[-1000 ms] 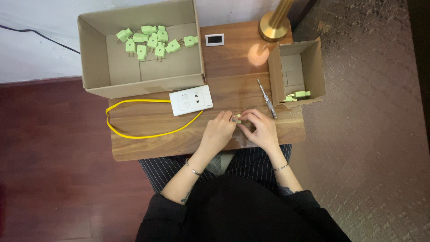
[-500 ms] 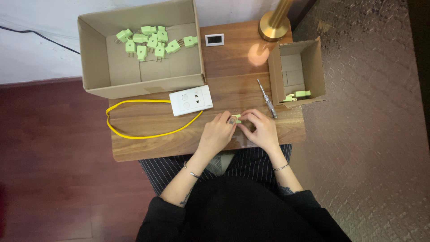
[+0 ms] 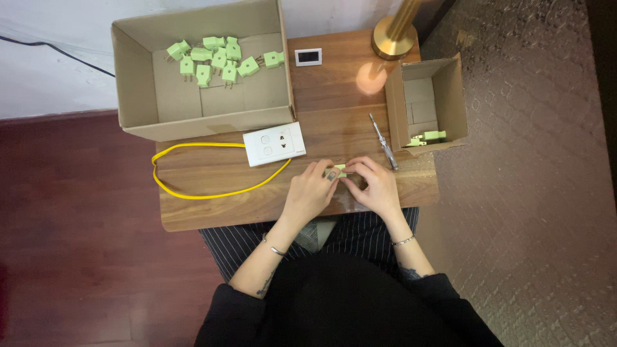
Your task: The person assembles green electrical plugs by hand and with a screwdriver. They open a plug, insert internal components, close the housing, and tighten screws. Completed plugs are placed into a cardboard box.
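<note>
Both my hands meet over the front middle of a small wooden table [image 3: 334, 96]. Between their fingertips is a small light-green plug [image 3: 340, 169], mostly covered by fingers. My left hand [image 3: 310, 191] pinches its left side and my right hand [image 3: 373, 185] grips its right side. Just right of my right hand lies a screwdriver [image 3: 384, 142] on the wood. A white wall socket [image 3: 274, 144] with a yellow cable [image 3: 193, 193] looping to the left sits just beyond my left hand.
A large open cardboard box [image 3: 138, 96] at the back left holds several green plugs [image 3: 218, 58]. A smaller open box [image 3: 453, 96] at the right edge holds one or two green plugs [image 3: 427, 137]. A brass lamp base [image 3: 393, 35] and a small white device [image 3: 308, 56] stand at the back.
My hands stay in the same spot; fingers have shifted slightly around the green plug. Nothing else on the table has moved.
</note>
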